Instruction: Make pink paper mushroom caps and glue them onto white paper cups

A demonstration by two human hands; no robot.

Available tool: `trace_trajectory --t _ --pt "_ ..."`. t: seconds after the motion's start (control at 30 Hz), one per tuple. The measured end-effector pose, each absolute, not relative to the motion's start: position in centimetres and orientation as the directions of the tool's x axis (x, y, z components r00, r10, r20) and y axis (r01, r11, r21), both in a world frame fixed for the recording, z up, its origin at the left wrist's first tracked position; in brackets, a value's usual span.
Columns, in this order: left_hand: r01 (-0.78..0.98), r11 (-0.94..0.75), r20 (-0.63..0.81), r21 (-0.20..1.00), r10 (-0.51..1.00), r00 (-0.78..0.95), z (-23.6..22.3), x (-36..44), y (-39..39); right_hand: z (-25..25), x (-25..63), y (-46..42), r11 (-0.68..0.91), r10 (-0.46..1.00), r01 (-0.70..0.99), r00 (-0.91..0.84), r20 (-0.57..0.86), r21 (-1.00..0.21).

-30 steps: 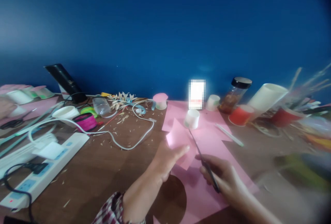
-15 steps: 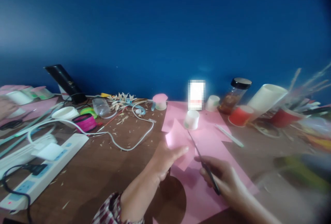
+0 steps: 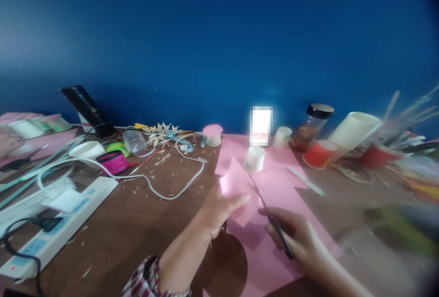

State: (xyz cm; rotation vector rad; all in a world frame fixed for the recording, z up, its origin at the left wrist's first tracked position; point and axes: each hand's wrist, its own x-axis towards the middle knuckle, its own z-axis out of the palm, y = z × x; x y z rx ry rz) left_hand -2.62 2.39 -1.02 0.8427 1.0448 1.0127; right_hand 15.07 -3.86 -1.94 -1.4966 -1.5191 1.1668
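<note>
My left hand (image 3: 219, 208) is closed on a piece of pink paper (image 3: 240, 196), its thumb lying on top and the other fingers underneath, hidden. In my right hand (image 3: 291, 233) is a pair of dark scissors (image 3: 273, 219), their blades pointing up and left along the right edge of that piece. A larger pink sheet (image 3: 274, 260) lies under both hands, with a curved cut-out at its left. Just beyond the blade tips a white paper cup (image 3: 254, 159) stands upside down on pink paper.
A pen (image 3: 304, 180) lies right of the cup. Behind are a glowing blurred-out screen (image 3: 261, 126) and a dark-lidded jar (image 3: 312, 125). A power strip (image 3: 61, 228), cables and tape rolls (image 3: 113, 162) fill the left. Another person's hand (image 3: 8, 141) shows at the far left.
My hands, the scissors and the pink paper hold almost the same position. At the far left, the other person's hand has shifted slightly.
</note>
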Motion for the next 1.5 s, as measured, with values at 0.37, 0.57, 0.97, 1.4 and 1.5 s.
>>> trace_trajectory --t 0.37,0.57,0.97,1.4,1.5 --pt "-0.235 0.284 -0.241 0.93 0.951 0.195 -0.5 -2.9 2.5 -2.0 15.2 -4.0 -0.121 0.977 0.339 -0.124 -0.171 -0.933" --pt "-0.192 0.234 -0.215 0.953 0.97 0.115 0.7 -2.9 2.2 -1.0 15.7 -3.8 -0.142 0.961 0.28 -0.191 -0.2 -0.949" --pt "-0.143 0.223 -0.231 0.964 0.972 -0.043 0.0 -2.0 2.1 -1.6 17.5 -2.4 -0.052 0.965 -0.077 0.252 -0.07 -0.996" --pt "0.205 0.073 -0.193 0.976 0.726 0.66 2.4 -0.2 2.0 -0.8 18.4 -2.3 0.091 0.981 -0.214 0.186 0.051 -0.973" --pt "0.22 0.118 -0.239 0.968 0.694 0.679 1.7 0.1 2.0 -0.9 18.7 -2.3 0.067 0.99 -0.234 0.135 0.036 -0.97"
